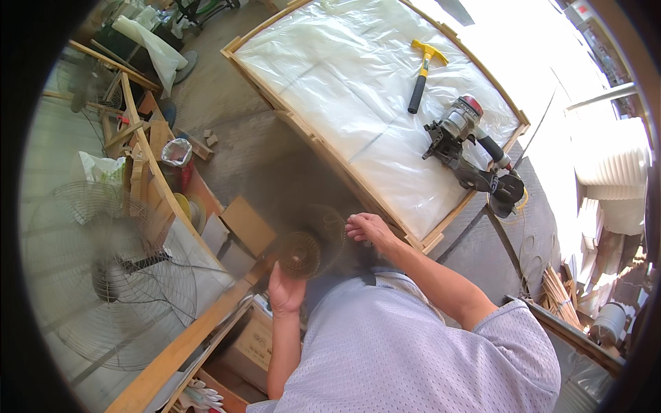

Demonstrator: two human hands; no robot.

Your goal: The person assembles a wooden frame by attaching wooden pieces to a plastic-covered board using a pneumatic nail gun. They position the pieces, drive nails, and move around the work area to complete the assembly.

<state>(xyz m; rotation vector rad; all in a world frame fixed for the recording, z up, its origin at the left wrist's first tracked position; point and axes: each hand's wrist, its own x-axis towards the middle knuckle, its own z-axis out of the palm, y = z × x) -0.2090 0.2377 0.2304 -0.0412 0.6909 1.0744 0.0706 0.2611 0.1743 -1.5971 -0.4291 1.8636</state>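
Pale shirt [413,337] faces a round, brown, partly unwound coil [301,260].

a murky blur covers the round coil [301,256], so its separate pieces cannot be told apart, and the loose strand [343,237] beside it fades into haze. the left hand [286,290] has its fingers partly hidden by the coil; whether the right hand [370,230] grips the strand is unclear. the wire fan [117,282] is smeared at its middle. the film-covered crate [385,131] runs off the top edge, and the pale gloves [200,397] are cut off at the bottom.
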